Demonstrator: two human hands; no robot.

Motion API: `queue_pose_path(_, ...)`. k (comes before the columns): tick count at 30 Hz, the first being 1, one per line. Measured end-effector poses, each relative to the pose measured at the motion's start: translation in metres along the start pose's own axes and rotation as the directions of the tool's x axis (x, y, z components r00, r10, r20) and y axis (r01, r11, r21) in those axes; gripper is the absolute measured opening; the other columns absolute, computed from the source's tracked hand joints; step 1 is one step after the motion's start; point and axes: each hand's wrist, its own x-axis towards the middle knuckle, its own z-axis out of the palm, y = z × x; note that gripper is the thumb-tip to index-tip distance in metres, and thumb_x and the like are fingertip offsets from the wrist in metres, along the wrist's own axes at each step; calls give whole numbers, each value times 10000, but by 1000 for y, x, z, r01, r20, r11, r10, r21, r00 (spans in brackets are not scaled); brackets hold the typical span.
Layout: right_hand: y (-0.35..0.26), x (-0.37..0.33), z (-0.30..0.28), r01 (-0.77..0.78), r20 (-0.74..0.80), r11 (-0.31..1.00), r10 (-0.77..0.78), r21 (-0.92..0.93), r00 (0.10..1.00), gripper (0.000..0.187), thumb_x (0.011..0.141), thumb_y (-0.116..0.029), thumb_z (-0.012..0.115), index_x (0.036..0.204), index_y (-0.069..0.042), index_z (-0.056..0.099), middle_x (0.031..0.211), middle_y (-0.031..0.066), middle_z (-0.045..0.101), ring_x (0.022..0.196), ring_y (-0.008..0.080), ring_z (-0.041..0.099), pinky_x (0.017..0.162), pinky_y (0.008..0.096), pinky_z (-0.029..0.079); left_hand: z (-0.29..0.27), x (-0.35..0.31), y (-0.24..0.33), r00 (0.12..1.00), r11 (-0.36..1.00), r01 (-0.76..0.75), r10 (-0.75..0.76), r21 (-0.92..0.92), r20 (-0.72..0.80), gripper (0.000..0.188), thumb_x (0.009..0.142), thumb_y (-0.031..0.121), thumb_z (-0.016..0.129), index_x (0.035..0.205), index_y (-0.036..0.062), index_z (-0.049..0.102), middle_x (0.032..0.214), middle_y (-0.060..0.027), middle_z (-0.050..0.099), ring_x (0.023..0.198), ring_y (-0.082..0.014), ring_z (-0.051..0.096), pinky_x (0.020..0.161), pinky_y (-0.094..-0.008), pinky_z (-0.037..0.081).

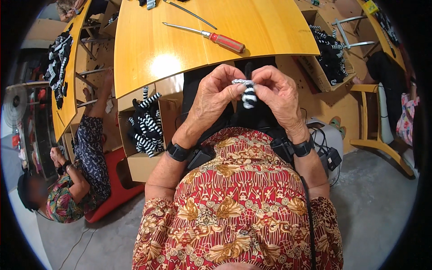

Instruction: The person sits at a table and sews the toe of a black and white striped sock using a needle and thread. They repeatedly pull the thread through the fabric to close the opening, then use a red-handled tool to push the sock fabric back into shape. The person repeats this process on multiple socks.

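Over my lap, just in front of the table's near edge, a small black-and-white striped fabric tube (249, 96) is held between both hands. My left hand (215, 91) pinches its pale upper edge between thumb and fingers. On the other side my right hand (281, 93) pinches the same edge, its thumb close to the left one. The striped end hangs down below the thumbs. A screwdriver with a red handle (227, 42) lies on the yellow table (265, 27) beyond my hands, and a thin metal rod (191, 14) rests behind it.
A cardboard box (140, 167) of striped fabric pieces stands to my left, and another box (310, 74) of them stands at the right. A person (76, 180) sits at the left by a side table. A wooden chair (382, 146) is at the right.
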Motion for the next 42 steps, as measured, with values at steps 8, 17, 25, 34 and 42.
queue_pose_path(8, -1, -9, 15, 195, -192, 928, -264, -317, 945, 102, 837, 39, 598, 923, -15, 590, 816, 25, 604, 720, 71, 599, 615, 225, 514, 0, -5, -2, 986, 965, 168, -163, -202, 40, 209, 878, 137, 690, 1041, 43, 601, 932, -4, 626, 813, -63, 570, 714, -206, 478)
queue_pose_path(17, -1, -6, 9, -59, -25, 992, 56, -114, 998, 86, 882, -38, 641, 941, -2, 589, 819, 13, 580, 728, 73, 559, 653, 220, 491, 0, -6, -13, 992, 1000, -21, 23, 21, -124, 105, 906, 109, 647, 977, 55, 592, 959, -6, 616, 864, -70, 552, 767, -221, 454)
queue_pose_path(25, 0, -3, 16, -113, -181, 993, 108, -19, 978, 46, 923, -70, 593, 891, -43, 575, 744, -33, 538, 654, 43, 477, 570, 202, 401, 7, 5, -18, 990, 934, 19, -67, -358, -123, 129, 929, 144, 626, 1001, 75, 544, 915, -4, 601, 762, -52, 549, 677, -190, 454)
queue_pose_path(34, 16, -3, 8, -248, -10, 872, 278, 421, 961, 50, 941, -99, 589, 934, -50, 585, 780, -32, 558, 637, 19, 457, 538, 167, 351, 3, 2, -15, 991, 869, 136, -124, -475, 58, 183, 926, 208, 643, 1000, 84, 531, 776, 36, 539, 617, -32, 503, 526, -151, 390)
queue_pose_path(42, 11, -3, 2, -261, 94, 938, 246, 228, 965, 85, 866, -46, 661, 930, -38, 606, 821, -26, 579, 724, 34, 509, 636, 182, 422, 2, 0, -10, 993, 998, -52, 48, -34, -106, 146, 934, 159, 619, 998, 53, 541, 817, 28, 573, 698, -24, 529, 602, -170, 448)
